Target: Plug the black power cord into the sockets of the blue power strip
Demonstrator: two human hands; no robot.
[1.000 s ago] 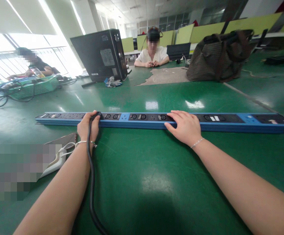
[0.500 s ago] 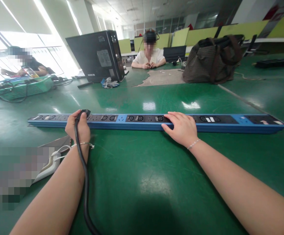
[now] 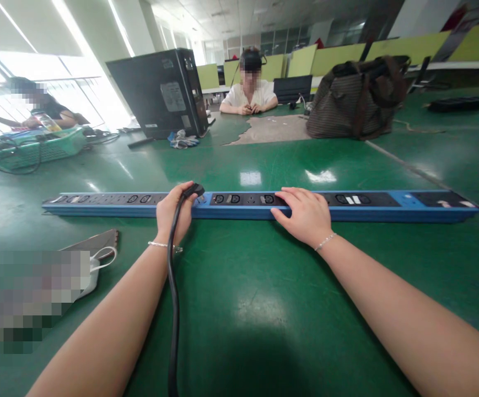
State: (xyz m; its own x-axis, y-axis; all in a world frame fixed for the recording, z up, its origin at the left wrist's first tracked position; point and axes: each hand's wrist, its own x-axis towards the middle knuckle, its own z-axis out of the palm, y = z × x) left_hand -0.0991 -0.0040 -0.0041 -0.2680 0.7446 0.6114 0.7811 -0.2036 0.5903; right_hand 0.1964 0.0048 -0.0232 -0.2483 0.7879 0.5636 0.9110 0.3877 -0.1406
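A long blue and black power strip [image 3: 239,214] lies across the green table, its sockets facing up. My left hand [image 3: 173,214] is closed round a black power plug [image 3: 196,190], just over the strip's left-middle part near a blue socket section. From the plug a thick black cable [image 3: 173,309] runs down past my wrist toward the near edge of the view. Right of the strip's middle, my right hand [image 3: 305,214] holds the strip, fingers across its top and thumb against the near side. Whether the plug touches a socket cannot be made out.
A black computer case [image 3: 156,96] stands behind, with gloves [image 3: 182,139] beside it. A green basket [image 3: 36,151] with cables is at the left, a brown bag [image 3: 355,102] at the back right. One person [image 3: 249,91] sits opposite, another [image 3: 41,107] at far left.
My left hand has moved right along the power strip, carrying the plug and cable with it. My right hand stays in place on the strip.
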